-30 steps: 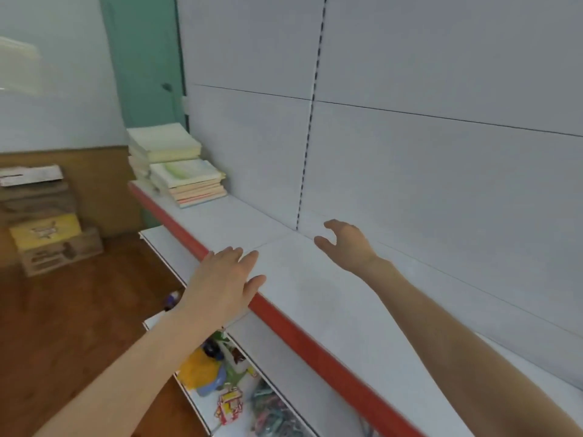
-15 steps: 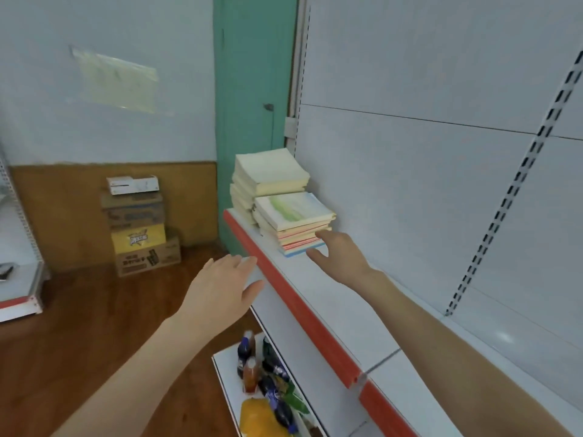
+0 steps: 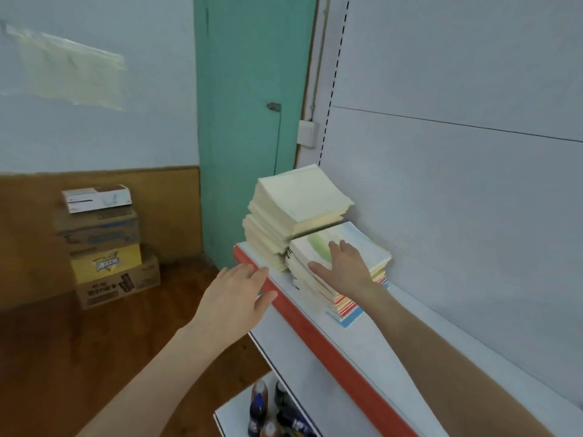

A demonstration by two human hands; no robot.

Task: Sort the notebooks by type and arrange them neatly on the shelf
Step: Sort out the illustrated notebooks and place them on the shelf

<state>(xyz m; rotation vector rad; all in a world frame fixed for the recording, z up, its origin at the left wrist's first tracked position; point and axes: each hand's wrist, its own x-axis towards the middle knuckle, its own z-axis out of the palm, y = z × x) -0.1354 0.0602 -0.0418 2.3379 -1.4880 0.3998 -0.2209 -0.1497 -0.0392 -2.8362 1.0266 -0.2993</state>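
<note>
In the head view, two stacks sit at the shelf's (image 3: 366,351) far end, mid-frame: a taller stack of cream notebooks (image 3: 299,203) and, just beside it, a shorter stack of colourful notebooks (image 3: 370,249). The right hand (image 3: 345,269) lies flat on the shorter stack, fingers straight. The left hand (image 3: 235,298), fingers spread and holding nothing, is at the shelf's red edge (image 3: 318,337). Cardboard boxes (image 3: 107,250) are stacked at left.

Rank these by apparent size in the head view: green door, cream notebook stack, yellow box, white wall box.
1. green door
2. cream notebook stack
3. yellow box
4. white wall box
The yellow box stands farther away, so its real size is unsure.
</note>
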